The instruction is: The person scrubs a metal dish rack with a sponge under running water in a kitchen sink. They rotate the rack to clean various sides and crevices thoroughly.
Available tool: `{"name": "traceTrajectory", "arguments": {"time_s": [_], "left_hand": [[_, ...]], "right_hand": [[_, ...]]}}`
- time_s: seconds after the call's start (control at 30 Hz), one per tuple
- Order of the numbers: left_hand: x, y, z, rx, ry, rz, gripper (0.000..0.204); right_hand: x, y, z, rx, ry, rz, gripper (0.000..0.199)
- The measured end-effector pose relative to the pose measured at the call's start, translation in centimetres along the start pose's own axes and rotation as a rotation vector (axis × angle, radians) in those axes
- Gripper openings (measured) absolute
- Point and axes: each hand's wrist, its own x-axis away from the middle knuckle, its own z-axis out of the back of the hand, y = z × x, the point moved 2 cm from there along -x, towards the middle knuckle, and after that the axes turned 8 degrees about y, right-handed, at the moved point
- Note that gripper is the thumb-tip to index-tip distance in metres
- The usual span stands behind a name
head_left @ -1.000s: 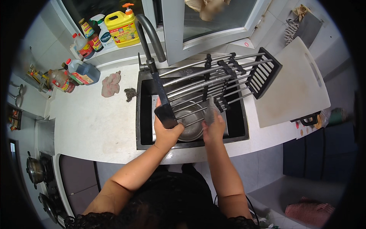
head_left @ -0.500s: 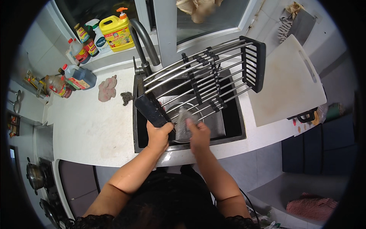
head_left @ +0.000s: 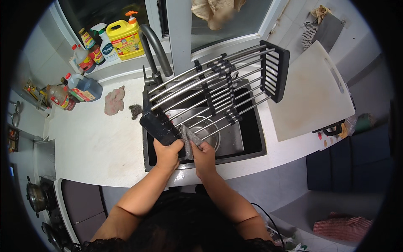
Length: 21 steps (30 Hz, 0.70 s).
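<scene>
A metal dish rack (head_left: 210, 89) with steel rods and black plastic ends is tilted over the black-rimmed sink (head_left: 247, 153). My left hand (head_left: 168, 153) is closed round the rack's near-left black end, its thumb on top. In my right hand (head_left: 203, 157) is a grey cloth (head_left: 190, 138), pinched and pressed against the rods beside that end. Both hands are close together above the sink's front edge. Under the rods, part of a round metal strainer or bowl (head_left: 215, 136) shows in the basin; the rack hides the rest.
Behind the sink rises a grey faucet (head_left: 157, 46). A pink rag (head_left: 114, 101) and dark scouring pad (head_left: 135, 111) lie left on the counter (head_left: 98, 147). A yellow detergent jug (head_left: 125, 40) stands on the sill among bottles. At right lies a white cutting board (head_left: 312, 94).
My right hand and the cloth have moved left and slightly down, up against the rack's black end. The left hand keeps its hold; the whole view has shifted a little.
</scene>
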Motion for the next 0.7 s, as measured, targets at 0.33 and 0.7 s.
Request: {"name": "traceTrajectory", "arguments": {"time_s": [0.33, 0.7], "left_hand": [[-1.6, 0.0, 4.9, -0.007, 0.030, -0.115, 0.086], [-1.3, 0.7, 5.5, -0.093, 0.027, -0.040, 0.080]], "right_hand": [[-7.4, -4.6, 10.7, -0.428, 0.123, 0.002, 0.027], [-8.9, -5.6, 5.4, -0.056, 0.291, -0.068, 0.021]]}}
